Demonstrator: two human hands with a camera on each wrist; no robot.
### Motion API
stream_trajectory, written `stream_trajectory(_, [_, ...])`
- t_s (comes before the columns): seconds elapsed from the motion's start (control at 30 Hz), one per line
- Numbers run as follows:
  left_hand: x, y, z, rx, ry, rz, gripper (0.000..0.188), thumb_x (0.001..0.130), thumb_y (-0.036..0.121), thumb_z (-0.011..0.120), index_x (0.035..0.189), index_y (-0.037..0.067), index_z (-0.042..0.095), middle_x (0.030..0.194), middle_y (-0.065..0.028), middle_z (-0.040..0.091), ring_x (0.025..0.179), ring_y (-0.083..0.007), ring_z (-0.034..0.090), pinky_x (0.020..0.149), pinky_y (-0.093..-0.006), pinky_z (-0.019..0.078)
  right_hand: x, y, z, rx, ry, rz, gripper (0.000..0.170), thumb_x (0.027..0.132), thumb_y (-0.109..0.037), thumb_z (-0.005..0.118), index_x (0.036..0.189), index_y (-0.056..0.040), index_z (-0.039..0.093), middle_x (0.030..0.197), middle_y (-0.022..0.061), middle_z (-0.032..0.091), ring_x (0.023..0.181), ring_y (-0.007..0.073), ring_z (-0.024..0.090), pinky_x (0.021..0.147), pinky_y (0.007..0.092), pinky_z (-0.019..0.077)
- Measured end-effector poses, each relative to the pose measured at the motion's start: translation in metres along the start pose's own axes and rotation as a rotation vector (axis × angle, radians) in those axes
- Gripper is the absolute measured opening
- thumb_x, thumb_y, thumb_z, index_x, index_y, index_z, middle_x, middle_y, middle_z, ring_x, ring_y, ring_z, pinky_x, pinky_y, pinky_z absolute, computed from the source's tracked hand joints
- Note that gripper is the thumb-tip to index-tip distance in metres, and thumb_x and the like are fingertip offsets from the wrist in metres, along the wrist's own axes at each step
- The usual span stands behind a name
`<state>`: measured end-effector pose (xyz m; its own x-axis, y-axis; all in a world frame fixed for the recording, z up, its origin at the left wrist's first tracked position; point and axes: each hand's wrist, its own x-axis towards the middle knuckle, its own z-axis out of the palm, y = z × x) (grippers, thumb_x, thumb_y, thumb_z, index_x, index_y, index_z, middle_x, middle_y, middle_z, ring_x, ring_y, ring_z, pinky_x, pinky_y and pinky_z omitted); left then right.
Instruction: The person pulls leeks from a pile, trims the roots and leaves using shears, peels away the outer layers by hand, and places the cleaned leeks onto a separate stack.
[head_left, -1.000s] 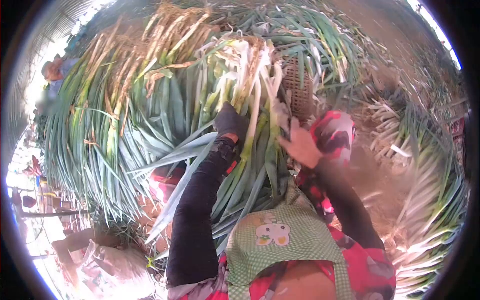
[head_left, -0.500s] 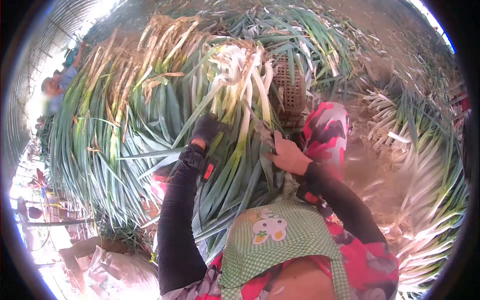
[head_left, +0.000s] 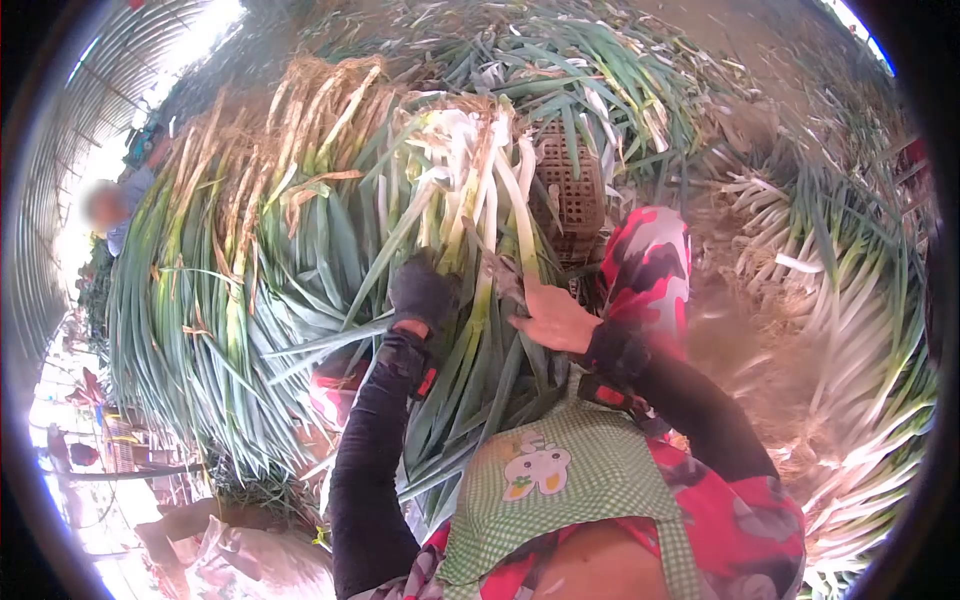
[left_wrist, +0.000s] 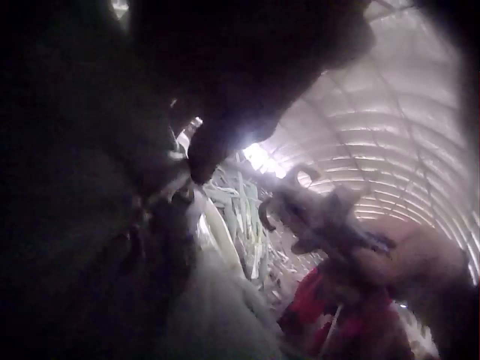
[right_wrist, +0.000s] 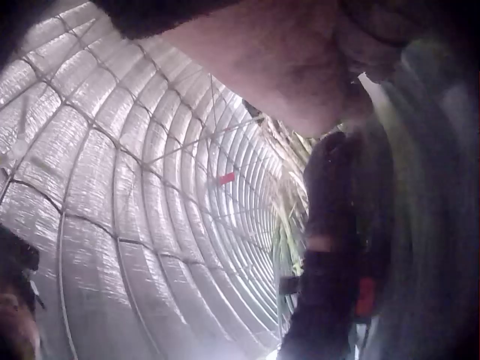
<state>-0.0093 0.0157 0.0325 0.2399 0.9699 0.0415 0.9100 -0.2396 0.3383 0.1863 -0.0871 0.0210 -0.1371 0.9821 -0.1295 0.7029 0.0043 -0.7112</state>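
In the head view, a thick bundle of leeks lies before me, pale roots away from me and green leaves hanging toward the apron. My left hand, in a dark glove, grips leek stalks at the left of this bundle; its fingertips are hidden among the leaves. My right hand reaches in from the right, its grey-covered fingers extended to a pale stalk. The left wrist view shows the right hand's fingers spread and bent at their tips, nothing between them. The right wrist view shows the dark left glove beside leaves.
More leeks with dry brown roots lie stacked to the left. A brown woven basket stands behind my right knee. Rows of leeks line the right side. Another person is at the far left, near a pale sack lower down.
My left hand has moved down and left from the pale stalks, then slightly back to the right. My right hand has come leftward, its fingers now over the stalks.
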Motion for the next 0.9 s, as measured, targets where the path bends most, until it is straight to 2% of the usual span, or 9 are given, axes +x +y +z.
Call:
stream_trajectory(0.1, [0.012,0.006,-0.003,0.133,-0.166,0.072,0.039,0.067,0.031,0.067,0.098,0.010,0.058,0.083,-0.0173,0.064,0.077,-0.0352,0.063,0.069,-0.0462,0.0495,0.015,0.011,0.005,0.015,0.009,0.070,0.050,0.078,-0.026,0.061,0.101,0.0107,0.036,0.080,0.0331,0.056,0.081,0.0467,0.057,0.071,0.0490,0.0464])
stream_trajectory(0.2, [0.017,0.016,0.002,0.138,-0.085,0.091,0.038,0.069,0.027,0.063,0.101,0.009,0.056,0.081,-0.0174,0.064,0.076,-0.0353,0.063,0.068,-0.0465,0.0495,0.032,0.019,-0.003,0.039,0.052,0.115,0.050,0.077,-0.024,0.061,0.102,0.0115,0.036,0.080,0.0328,0.056,0.080,0.0468,0.057,0.070,0.0490,0.0463])
stream_trajectory(0.33, [0.020,0.026,0.015,0.192,-0.087,0.019,0.034,0.070,0.020,0.059,0.101,0.008,0.056,0.079,-0.0158,0.065,0.075,-0.0345,0.064,0.065,-0.0471,0.0497,0.015,0.017,-0.002,0.077,0.077,0.019,0.048,0.076,-0.021,0.059,0.101,0.0122,0.036,0.077,0.0311,0.057,0.077,0.0465,0.057,0.068,0.0485,0.0469])
stream_trajectory(0.43, [0.012,0.037,0.023,0.208,-0.122,0.007,0.033,0.070,0.017,0.059,0.101,0.007,0.056,0.081,-0.0155,0.065,0.075,-0.0340,0.065,0.064,-0.0472,0.0499,0.011,0.009,0.000,0.085,0.038,0.047,0.047,0.076,-0.020,0.058,0.101,0.0124,0.037,0.078,0.0312,0.057,0.075,0.0460,0.058,0.068,0.0499,0.0462])
stream_trajectory(0.6, [0.015,0.036,0.033,0.203,-0.120,-0.037,0.038,0.070,0.018,0.061,0.105,0.007,0.054,0.083,-0.0167,0.065,0.077,-0.0343,0.064,0.065,-0.0473,0.0499,0.076,0.036,0.003,0.017,0.125,0.118,0.049,0.076,-0.021,0.057,0.102,0.0154,0.036,0.078,0.0304,0.058,0.075,0.0445,0.059,0.068,0.0495,0.0466])
stream_trajectory(0.7, [0.015,0.032,0.032,0.164,-0.116,-0.022,0.042,0.070,0.021,0.063,0.107,0.006,0.052,0.084,-0.0174,0.065,0.079,-0.0347,0.064,0.068,-0.0462,0.0499,0.108,0.042,-0.010,0.000,0.154,0.110,0.050,0.075,-0.020,0.055,0.103,0.0178,0.036,0.078,0.0288,0.060,0.076,0.0431,0.060,0.067,0.0472,0.0480])
stream_trajectory(0.73, [0.016,0.033,0.032,0.168,-0.166,-0.068,0.046,0.069,0.025,0.066,0.108,0.006,0.052,0.085,-0.0179,0.065,0.081,-0.0349,0.063,0.070,-0.0452,0.0497,0.117,0.042,-0.015,-0.008,0.158,0.127,0.050,0.076,-0.020,0.054,0.104,0.0183,0.036,0.078,0.0289,0.060,0.076,0.0431,0.060,0.067,0.0471,0.0481])
stream_trajectory(0.9, [0.016,0.023,0.033,0.084,-0.125,0.001,0.049,0.068,0.029,0.069,0.109,0.008,0.053,0.082,-0.0185,0.064,0.080,-0.0362,0.063,0.070,-0.0463,0.0495,0.171,0.055,-0.032,-0.061,0.157,0.117,0.061,0.075,-0.022,0.054,0.111,0.0225,0.033,0.080,0.0278,0.061,0.076,0.0413,0.061,0.066,0.0454,0.0485])
